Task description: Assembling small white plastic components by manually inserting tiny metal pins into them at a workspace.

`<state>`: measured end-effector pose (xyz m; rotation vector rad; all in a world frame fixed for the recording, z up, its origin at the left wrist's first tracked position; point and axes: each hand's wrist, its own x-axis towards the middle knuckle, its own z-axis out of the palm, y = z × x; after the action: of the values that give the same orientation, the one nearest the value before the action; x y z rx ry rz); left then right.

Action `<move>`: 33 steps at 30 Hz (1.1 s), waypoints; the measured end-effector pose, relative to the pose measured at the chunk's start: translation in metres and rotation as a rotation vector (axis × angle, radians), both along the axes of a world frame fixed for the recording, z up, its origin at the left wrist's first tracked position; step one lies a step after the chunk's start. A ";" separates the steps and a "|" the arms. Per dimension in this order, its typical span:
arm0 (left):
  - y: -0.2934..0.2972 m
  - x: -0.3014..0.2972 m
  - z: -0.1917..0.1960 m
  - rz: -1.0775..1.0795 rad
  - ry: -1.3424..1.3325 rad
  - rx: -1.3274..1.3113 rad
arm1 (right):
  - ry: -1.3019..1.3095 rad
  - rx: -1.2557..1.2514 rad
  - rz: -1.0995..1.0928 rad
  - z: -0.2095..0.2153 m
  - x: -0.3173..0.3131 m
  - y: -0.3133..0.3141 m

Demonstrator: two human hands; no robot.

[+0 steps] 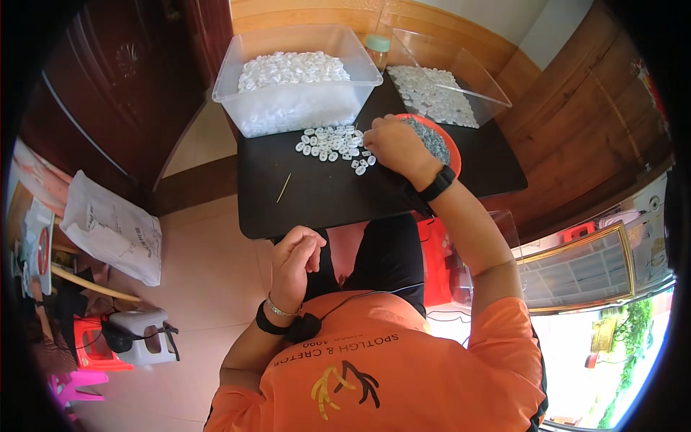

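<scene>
My right hand [400,146] reaches over the dark table, fingers bent down and drawn together at the right edge of a loose spread of small white oval pieces [324,144]. Its fingertips are hidden, so anything pinched there does not show. Beside that hand, partly covered by it, is an orange-red bowl [455,147] filled with small grey bits [432,140]. My left hand [295,261] is raised over my lap at the table's near edge, its fingers curled in. Whatever it may hold is out of sight. A thin yellowish stick [284,189] lies alone on the tabletop.
Behind the loose pieces stands a clear plastic bin [295,115] heaped with white pieces. Another clear box [497,97] at the back right holds flat whitish pieces, near a green-lidded jar [378,45]. The black table [259,212] has rounded corners. Stools [144,338] and a white sack [115,230] are at left.
</scene>
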<state>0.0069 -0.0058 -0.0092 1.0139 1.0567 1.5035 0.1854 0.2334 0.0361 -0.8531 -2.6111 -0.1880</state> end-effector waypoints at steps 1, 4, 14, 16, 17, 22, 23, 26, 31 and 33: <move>0.000 0.000 -0.001 0.004 -0.004 0.003 | -0.138 0.068 -0.030 -0.003 -0.003 0.000; -0.001 -0.001 -0.001 0.015 0.001 -0.006 | -0.302 0.167 -0.042 -0.013 -0.007 0.003; 0.000 -0.001 -0.004 -0.023 0.001 -0.031 | -0.379 0.212 -0.082 -0.021 -0.024 0.010; -0.001 -0.001 -0.003 -0.021 0.004 -0.032 | -0.366 0.221 -0.055 -0.022 -0.024 0.012; -0.001 0.000 -0.002 -0.020 0.006 -0.033 | -0.354 0.230 -0.029 -0.022 -0.024 0.012; 0.000 -0.002 -0.001 -0.008 0.016 -0.035 | -0.204 0.118 -0.025 -0.005 -0.020 0.001; 0.000 -0.003 -0.002 -0.001 0.021 -0.032 | -0.104 0.009 0.012 0.002 -0.021 -0.008; 0.006 -0.003 -0.002 0.020 0.030 -0.019 | 0.067 -0.525 0.149 0.026 -0.020 -0.047; 0.018 0.005 0.006 -0.028 0.013 -0.054 | 0.251 -1.135 0.259 0.038 -0.013 -0.097; 0.020 0.010 0.010 -0.095 -0.005 0.051 | 0.256 -1.220 0.267 0.038 -0.011 -0.109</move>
<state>0.0169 0.0145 0.0004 1.0801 0.9576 1.4619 0.1740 0.1242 0.0744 -0.7270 -2.3650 1.5844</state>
